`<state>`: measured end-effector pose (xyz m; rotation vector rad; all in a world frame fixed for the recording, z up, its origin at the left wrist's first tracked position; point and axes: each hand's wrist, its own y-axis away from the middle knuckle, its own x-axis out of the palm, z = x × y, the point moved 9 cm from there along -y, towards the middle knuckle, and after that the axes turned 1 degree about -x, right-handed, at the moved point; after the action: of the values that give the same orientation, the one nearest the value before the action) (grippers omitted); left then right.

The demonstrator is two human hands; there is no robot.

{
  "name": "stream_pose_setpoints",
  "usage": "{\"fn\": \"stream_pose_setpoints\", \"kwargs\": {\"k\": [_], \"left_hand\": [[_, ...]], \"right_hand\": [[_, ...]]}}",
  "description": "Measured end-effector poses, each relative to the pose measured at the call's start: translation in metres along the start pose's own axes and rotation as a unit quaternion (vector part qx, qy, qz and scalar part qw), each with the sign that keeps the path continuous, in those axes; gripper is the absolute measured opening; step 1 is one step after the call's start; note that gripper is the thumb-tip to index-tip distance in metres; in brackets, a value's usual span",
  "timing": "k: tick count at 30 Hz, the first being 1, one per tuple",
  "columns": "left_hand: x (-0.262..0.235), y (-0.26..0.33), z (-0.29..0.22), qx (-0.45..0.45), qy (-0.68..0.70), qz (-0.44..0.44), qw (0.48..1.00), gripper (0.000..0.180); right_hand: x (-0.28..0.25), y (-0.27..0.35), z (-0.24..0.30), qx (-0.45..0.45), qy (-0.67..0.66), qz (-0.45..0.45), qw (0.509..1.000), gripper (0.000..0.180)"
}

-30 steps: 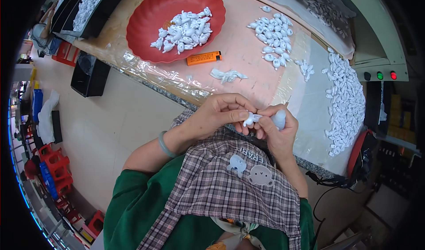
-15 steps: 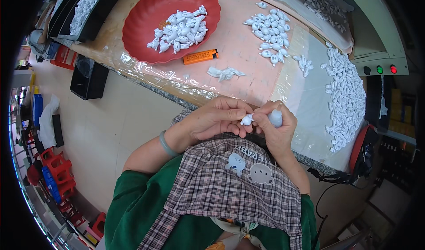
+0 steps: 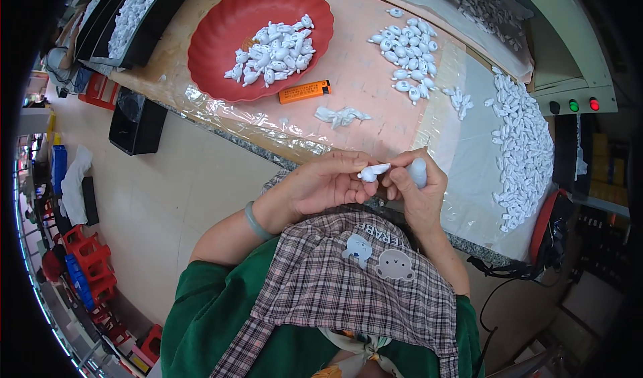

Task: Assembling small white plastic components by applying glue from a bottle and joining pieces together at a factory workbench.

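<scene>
In front of my apron, at the near edge of the worktable, my left hand (image 3: 325, 185) pinches a small white figure (image 3: 370, 173) between thumb and fingers. Its long end points toward my right hand. My right hand (image 3: 422, 200) is curled around a small translucent squeeze bottle (image 3: 418, 172), and its fingertips come close to the figure; I cannot tell whether they touch it. Beyond my hands lie a crumpled white tissue (image 3: 341, 116) and an orange lighter (image 3: 305, 91). A red scalloped plate (image 3: 218, 33) bears a heap of white figures (image 3: 278, 51).
White round-bodied pieces (image 3: 408, 46) are grouped at the far right of the pink sheet. A big pile of small white parts (image 3: 519, 143) covers the table's right side. A black tray (image 3: 137, 26) of white parts stands far left. A black bin (image 3: 137, 120) sits below the table edge.
The white figure has turned in my left fingers, so its long end now shows sideways. My right fingertips have drawn slightly away from its body. The squeeze bottle stays in my right hand.
</scene>
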<state>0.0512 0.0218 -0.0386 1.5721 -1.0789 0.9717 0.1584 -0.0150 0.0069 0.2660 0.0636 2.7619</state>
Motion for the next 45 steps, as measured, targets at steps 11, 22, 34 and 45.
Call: {"fn": "stream_pose_setpoints", "kwargs": {"k": [11,22,34,45], "left_hand": [[0.001,-0.002,-0.004,0.017,-0.073,-0.017,0.997,0.025],[0.036,0.077,-0.156,0.414,-0.616,-0.289,0.605,0.022],[0.083,-0.023,-0.124,0.454,-0.824,-0.149,0.303,0.025],[0.071,-0.079,-0.087,0.429,-0.859,-0.128,0.248,0.013]], "right_hand": [[0.014,-0.003,0.025,-0.145,0.193,0.054,0.969,0.013],[-0.036,-0.015,0.014,-0.054,0.159,-0.041,0.985,0.013],[-0.064,-0.02,0.005,-0.023,0.155,-0.088,0.984,0.01],[-0.076,-0.002,-0.023,-0.024,0.154,-0.116,0.981,0.005]]}}
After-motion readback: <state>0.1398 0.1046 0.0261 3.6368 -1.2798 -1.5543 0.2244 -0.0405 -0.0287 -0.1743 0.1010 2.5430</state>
